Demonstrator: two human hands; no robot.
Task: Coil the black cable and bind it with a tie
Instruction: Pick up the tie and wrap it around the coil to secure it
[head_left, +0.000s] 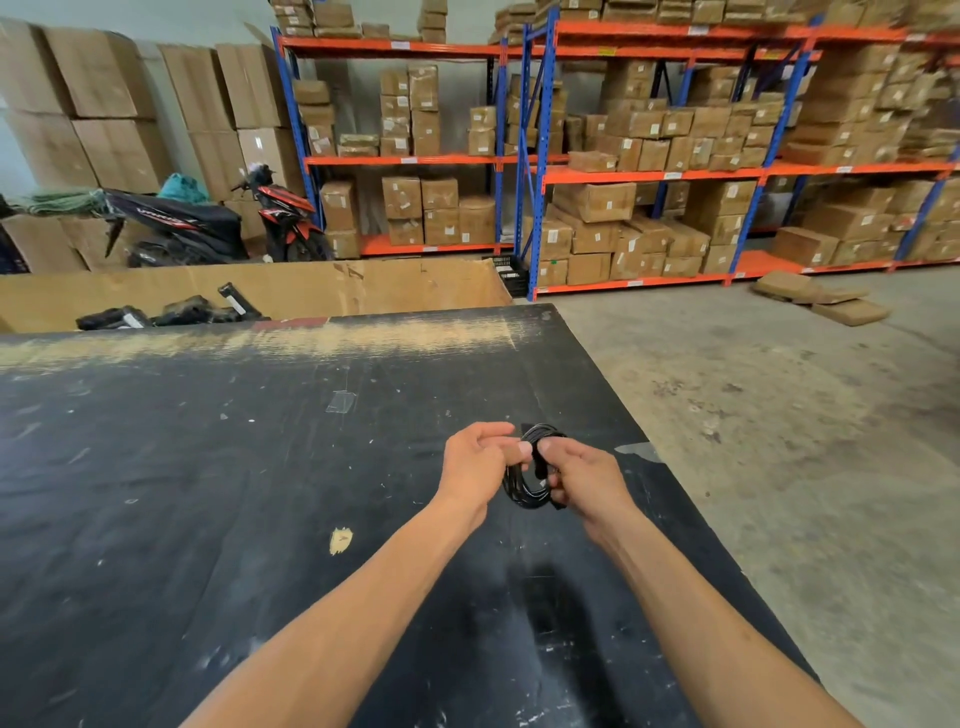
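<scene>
A coiled black cable (525, 491) hangs between my two hands, a little above the black table (208, 467) near its right edge. My right hand (584, 475) grips the coil from the right, thumb over its upper part. On the left, my left hand (478, 462) has its fingers curled and pinches at the coil's top. I cannot make out a tie; it may be hidden by my fingers.
A long cardboard box (311, 291) behind the table holds black wrapped packs (171, 312). The table's right edge drops to a concrete floor (779, 415). Shelves of cartons (649, 156) and a parked scooter (208, 223) stand beyond.
</scene>
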